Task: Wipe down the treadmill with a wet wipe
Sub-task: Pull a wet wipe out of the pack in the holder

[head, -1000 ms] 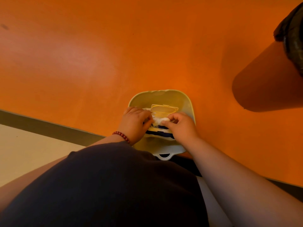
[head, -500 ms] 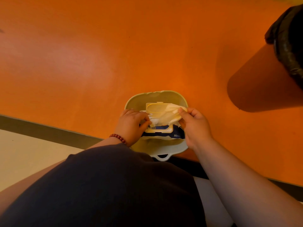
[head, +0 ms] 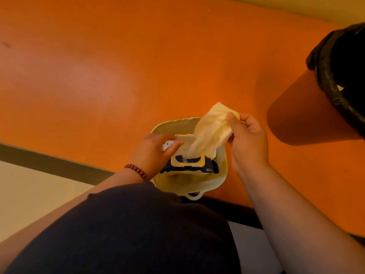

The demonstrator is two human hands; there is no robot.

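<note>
Wipe (head: 211,131), edge pinched by right hand (head: 249,142), trails into pack (head: 194,168) under flat left hand (head: 152,149).

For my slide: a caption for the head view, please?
Right hand pinches a wet wipe half out of the pack; left hand rests on it.

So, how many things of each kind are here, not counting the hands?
Pale wet wipe: 1
Dark blue wipe pack: 1
Pale plastic tub: 1
Orange bin with black liner: 1
Red bead bracelet: 1
Total: 5
</note>
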